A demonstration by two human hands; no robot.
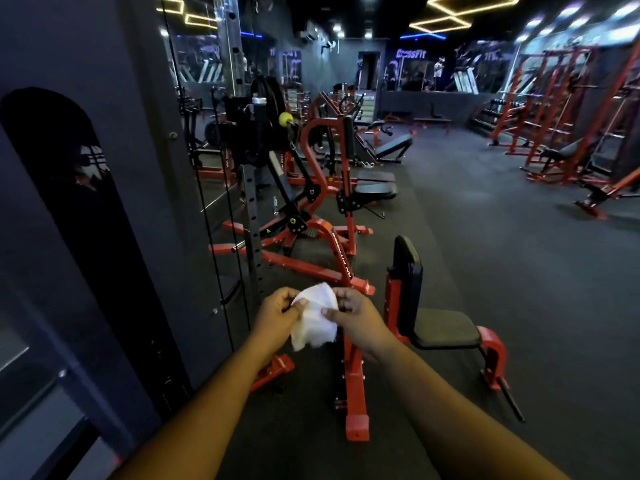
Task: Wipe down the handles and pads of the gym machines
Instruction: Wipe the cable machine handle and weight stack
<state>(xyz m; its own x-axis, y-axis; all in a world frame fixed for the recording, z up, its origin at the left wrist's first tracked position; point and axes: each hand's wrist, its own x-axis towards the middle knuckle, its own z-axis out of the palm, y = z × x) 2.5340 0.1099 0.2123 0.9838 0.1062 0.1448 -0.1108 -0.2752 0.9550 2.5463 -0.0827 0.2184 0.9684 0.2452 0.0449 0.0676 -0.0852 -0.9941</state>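
A crumpled white cloth (316, 318) hangs between both hands at the lower middle of the view. My left hand (277, 313) pinches its left edge and my right hand (356, 315) pinches its right edge. Just right of my hands stands a red-framed seat with a black upright back pad (408, 271) and a black seat pad (446, 329). The cloth is held in the air, apart from both pads. Farther ahead stands a red plate-loaded machine (311, 188) with its own black seat pad (375, 190).
A dark wall with mirrors and a cable tower (254, 216) runs along the left. Red floor rails (355, 386) of the machines lie under my hands. Red racks and benches (568, 133) line the right side, with dark rubber floor (485, 220) between the rows.
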